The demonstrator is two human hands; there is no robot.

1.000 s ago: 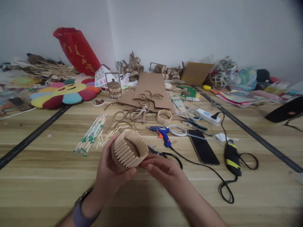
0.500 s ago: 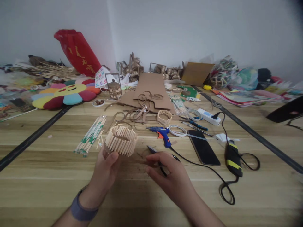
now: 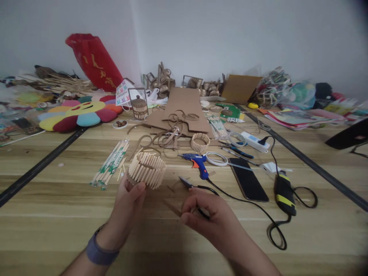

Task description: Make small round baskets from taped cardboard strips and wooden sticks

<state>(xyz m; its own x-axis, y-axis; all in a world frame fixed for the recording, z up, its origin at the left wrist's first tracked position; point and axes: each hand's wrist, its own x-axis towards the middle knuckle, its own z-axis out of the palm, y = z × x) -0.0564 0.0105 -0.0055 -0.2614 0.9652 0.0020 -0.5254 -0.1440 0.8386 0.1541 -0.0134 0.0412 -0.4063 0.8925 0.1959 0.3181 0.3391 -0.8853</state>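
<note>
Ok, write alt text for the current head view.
A left hand with a purple wristband holds a round, barrel-like piece of pale wooden sticks above a wood-grain table, while the right hand holds a thin brown strip. Nearby lie black-handled scissors, a blue glue gun and a black smartphone.

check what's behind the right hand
Scissors show behind the right hand: blades and parts of the black handles are visible; the hand covers the rest.

Wears a wide, smooth, dusty-purple band (image 3: 101, 250) with a dark upper edge around the left wrist (image 3: 111, 234), both forearms (image 3: 244, 245) bare.
</note>
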